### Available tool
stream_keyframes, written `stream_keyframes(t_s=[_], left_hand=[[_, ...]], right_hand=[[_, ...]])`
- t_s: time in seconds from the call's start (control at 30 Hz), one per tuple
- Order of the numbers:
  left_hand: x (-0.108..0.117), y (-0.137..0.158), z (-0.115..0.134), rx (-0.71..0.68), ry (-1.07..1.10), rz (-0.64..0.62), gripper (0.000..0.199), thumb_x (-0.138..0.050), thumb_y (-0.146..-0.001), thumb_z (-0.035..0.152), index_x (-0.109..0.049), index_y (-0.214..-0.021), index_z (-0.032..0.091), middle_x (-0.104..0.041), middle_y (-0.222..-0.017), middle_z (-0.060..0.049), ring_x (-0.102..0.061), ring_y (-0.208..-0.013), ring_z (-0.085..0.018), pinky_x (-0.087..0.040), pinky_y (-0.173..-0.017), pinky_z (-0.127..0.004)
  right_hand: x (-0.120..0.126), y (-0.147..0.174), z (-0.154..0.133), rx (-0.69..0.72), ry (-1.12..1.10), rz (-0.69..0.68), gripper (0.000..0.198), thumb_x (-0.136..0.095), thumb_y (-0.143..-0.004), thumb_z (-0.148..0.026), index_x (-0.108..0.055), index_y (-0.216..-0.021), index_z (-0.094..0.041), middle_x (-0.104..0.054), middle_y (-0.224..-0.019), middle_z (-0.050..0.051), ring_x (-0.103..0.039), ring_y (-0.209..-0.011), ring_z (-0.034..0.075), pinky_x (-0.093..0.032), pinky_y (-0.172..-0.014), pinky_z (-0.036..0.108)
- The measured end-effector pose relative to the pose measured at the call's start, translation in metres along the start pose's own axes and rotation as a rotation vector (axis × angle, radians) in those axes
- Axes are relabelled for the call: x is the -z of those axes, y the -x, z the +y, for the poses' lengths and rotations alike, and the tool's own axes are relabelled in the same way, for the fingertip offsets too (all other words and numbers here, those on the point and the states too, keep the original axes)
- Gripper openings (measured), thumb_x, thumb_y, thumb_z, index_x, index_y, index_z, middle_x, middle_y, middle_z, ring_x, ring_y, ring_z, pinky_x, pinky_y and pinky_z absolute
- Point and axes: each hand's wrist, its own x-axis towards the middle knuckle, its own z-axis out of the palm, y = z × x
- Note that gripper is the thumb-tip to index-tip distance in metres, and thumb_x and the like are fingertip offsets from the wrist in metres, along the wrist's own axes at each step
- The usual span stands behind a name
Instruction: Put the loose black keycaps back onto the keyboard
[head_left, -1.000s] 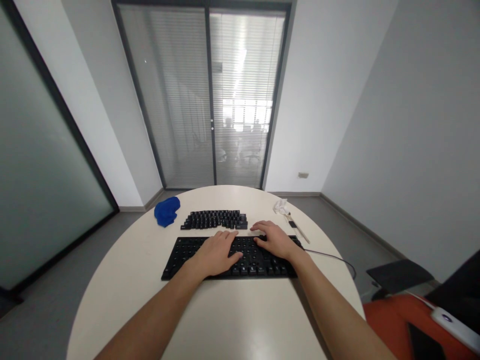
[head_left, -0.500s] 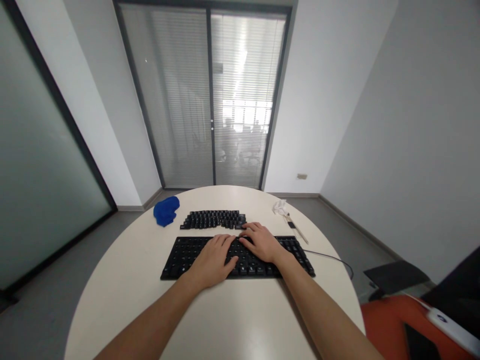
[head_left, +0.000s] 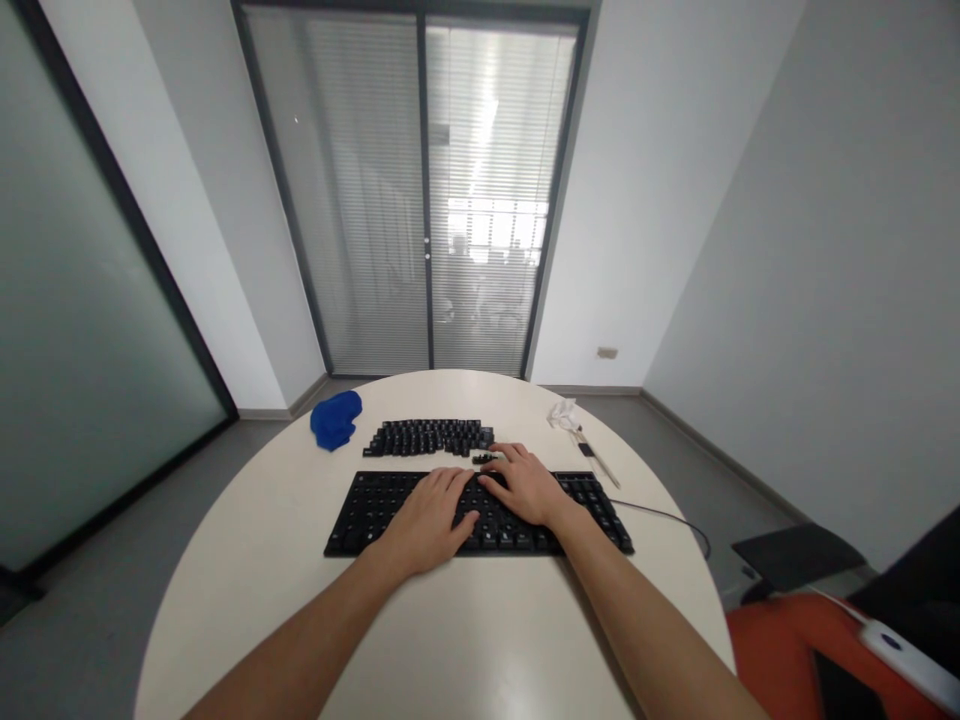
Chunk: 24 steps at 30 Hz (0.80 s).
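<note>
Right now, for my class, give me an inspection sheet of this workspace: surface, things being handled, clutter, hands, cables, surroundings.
Surface: pale round table.
Things handled: black keyboard, many keycaps off; loose keycaps grouped beyond it.
Clutter: blue cloth; crumpled white tissue; slim tool.
Hands: left hand over the keyboard; right hand extends past its far edge, beside a separate keycap; grip unclear.
Cables: dark cable at the keyboard's right side.
Surroundings: glass partition with blinds; orange-red chair.

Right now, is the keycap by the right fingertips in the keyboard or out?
Out: the keycap lies on the table, between the keyboard and the keycap rows.
</note>
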Motion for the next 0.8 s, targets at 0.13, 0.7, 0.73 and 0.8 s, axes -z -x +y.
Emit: stream_keyframes(t_s=[0.13,0.7,0.73,0.8], left_hand=[[-0.001,0.0,-0.001,-0.01,0.002,0.015,0.045,-0.053,-0.095,0.033,-0.046,-0.138,0.018,-0.056,-0.136,-0.013,-0.05,-0.127,-0.028,-0.038,-0.113,-0.046],[-0.003,0.002,-0.004,-0.026,0.01,0.057,0.048,-0.056,-0.093,0.03,-0.046,-0.138,0.016,-0.057,-0.135,-0.015,-0.052,-0.126,-0.029,-0.041,-0.11,-0.049],[-0.003,0.002,-0.004,-0.025,0.01,0.058,0.048,-0.056,-0.093,0.029,-0.046,-0.138,0.016,-0.057,-0.135,-0.015,-0.052,-0.126,-0.029,-0.041,-0.11,-0.049],[-0.003,0.002,-0.004,-0.026,0.007,0.058,0.048,-0.056,-0.093,0.029,-0.046,-0.139,0.016,-0.057,-0.135,-0.015,-0.052,-0.126,-0.029,-0.041,-0.11,-0.049]], right_hand=[[-0.002,-0.001,0.001,0.002,-0.022,-0.005,0.039,-0.049,-0.1,-0.048,-0.074,-0.111,-0.021,-0.065,-0.126,0.011,-0.052,-0.122,0.026,-0.04,-0.107,0.041],[-0.005,-0.005,0.013,-0.2,-0.378,0.143,0.008,-0.06,-0.089,-0.02,-0.065,-0.094,-0.022,-0.07,-0.093,0.003,-0.066,-0.083,0.018,-0.049,-0.078,0.03],[-0.001,-0.003,0.015,-0.21,-0.393,0.143,0.008,-0.059,-0.09,-0.021,-0.063,-0.097,-0.022,-0.07,-0.089,0.002,-0.066,-0.082,0.018,-0.048,-0.078,0.03],[0.009,0.001,0.018,-0.203,-0.448,0.121,0.016,-0.058,-0.091,-0.024,-0.061,-0.107,-0.022,-0.071,-0.09,0.003,-0.066,-0.085,0.019,-0.049,-0.078,0.032]])
